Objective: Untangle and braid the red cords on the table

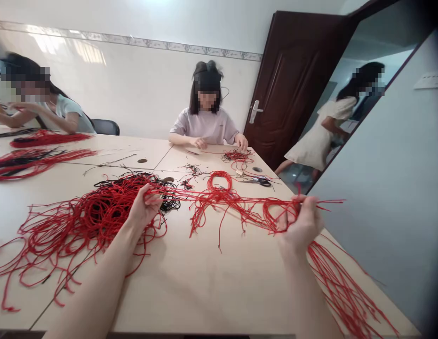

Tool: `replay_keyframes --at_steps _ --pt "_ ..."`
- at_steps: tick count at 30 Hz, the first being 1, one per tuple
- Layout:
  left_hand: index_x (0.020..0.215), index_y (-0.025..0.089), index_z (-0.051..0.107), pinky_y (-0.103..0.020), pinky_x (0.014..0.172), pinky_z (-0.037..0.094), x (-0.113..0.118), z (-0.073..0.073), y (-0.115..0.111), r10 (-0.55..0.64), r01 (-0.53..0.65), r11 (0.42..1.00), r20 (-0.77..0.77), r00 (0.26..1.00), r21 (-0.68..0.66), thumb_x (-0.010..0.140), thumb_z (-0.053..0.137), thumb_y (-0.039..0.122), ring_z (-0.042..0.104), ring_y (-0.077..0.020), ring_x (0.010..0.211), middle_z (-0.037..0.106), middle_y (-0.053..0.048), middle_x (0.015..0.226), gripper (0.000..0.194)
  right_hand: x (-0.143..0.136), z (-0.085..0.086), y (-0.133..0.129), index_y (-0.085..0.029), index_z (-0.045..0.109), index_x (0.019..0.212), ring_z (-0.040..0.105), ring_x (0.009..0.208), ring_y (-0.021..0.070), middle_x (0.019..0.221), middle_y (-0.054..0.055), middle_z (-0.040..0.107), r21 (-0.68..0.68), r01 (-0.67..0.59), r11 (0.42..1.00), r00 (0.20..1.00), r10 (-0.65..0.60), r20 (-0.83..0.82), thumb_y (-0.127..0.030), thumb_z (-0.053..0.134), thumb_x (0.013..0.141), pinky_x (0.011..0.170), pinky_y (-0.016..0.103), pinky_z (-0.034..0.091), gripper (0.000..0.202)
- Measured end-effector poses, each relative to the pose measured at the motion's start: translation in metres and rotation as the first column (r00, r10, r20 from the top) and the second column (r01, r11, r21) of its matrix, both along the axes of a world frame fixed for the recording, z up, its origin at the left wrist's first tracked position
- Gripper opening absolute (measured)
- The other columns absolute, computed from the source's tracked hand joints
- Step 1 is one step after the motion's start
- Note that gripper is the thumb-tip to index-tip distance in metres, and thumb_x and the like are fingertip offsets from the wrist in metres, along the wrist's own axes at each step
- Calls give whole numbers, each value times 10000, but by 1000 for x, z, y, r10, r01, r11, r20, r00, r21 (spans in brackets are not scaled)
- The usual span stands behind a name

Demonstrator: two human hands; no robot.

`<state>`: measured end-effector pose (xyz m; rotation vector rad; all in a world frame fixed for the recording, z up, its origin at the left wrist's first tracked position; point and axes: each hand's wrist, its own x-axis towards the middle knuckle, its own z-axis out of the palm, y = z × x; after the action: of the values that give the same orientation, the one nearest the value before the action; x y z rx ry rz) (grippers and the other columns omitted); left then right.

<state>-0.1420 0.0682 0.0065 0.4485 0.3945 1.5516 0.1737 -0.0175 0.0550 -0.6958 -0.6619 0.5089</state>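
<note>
Red cords (252, 200) stretched nearly straight over the bench (211, 287), reaching toward its right edge. The left hand (145, 207) had its grip pinched on them beside a red-and-black tangle (109, 207) trailing toward the near edge; the right hand's (305, 221) grip, by the right edge, was clenched around them. Scissors (261, 181) lay farther back.

Matt textile cords (222, 197), smooth tabletop (204, 282), glossy wall (141, 84)

Thin red cords (254, 200), drawn nearly straight, ran from over the tangled heap of red and black cord (109, 202) out to its right, their loose tips splayed farthest from it.
</note>
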Motion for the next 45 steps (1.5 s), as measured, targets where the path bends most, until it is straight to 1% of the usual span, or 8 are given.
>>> replay_keyframes --at_steps 12,16,18,21,24,33,40,45 --pt "625 161 438 -134 463 440 -23 5 1 205 -199 978 170 964 -54 910 409 192 467 -24 377 483 70 465 288 30 9 -11 -198 473 595 251 227 46 350 -84 363 179 9 984 999 -1 -47 -446 460 879 262 171 184 377" --pt "587 168 423 -147 427 428 -22 7 -2 191 -182 981 147 971 -71 919 395 234 481 -47 370 466 58 428 340 37 4 -5 -193 513 624 303 231 54 343 -90 369 -41 -118 992 972 124 198 -465 532 828 282 176 229 340" --pt "583 171 435 -172 417 429 -19 7 -4 144 -136 988 123 982 -71 913 409 246 486 -68 370 452 54 417 339 38 -1 -1 -180 579 689 418 278 90 394 -56 470 -384 -258 886 779 426 460 -494 558 796 315 206 313 332" --pt "614 162 478 -178 430 434 -13 7 -6 57 -52 997 96 994 -53 892 463 256 480 -66 374 466 49 454 294 26 -4 5 -166 656 744 614 533 190 618 50 646 -698 34 715 314 656 687 -520 566 774 494 285 450 366" --pt "636 156 501 -168 465 446 -10 6 -8 -17 19 1000 88 996 -24 874 507 287 498 -57 415 492 40 509 271 -7 -4 7 -171 689 841 634 827 256 868 105 688 -521 318 792 72 528 846 -483 535 813 729 351 459 349" --pt "817 160 586 -288 618 509 -8 1 -12 -121 118 990 34 992 73 891 436 221 588 -112 598 620 -9 750 178 -132 -25 9 -72 641 961 534 1019 282 994 180 628 -441 -15 897 -421 394 817 -473 546 823 854 367 426 435" --pt "879 190 601 -180 559 459 -10 2 -11 -39 33 992 49 998 120 881 444 120 579 -71 615 628 4 780 172 -135 -35 14 -113 611 830 601 849 213 858 126 657 -504 -43 863 -366 456 811 -153 454 847 728 296 449 163" --pt "805 163 590 -127 471 420 -9 3 -6 7 -13 998 84 996 67 892 469 140 548 -40 534 605 12 710 151 -86 -21 14 -172 510 795 590 646 120 729 15 607 -637 -358 682 135 713 688 -271 430 876 599 225 443 150"
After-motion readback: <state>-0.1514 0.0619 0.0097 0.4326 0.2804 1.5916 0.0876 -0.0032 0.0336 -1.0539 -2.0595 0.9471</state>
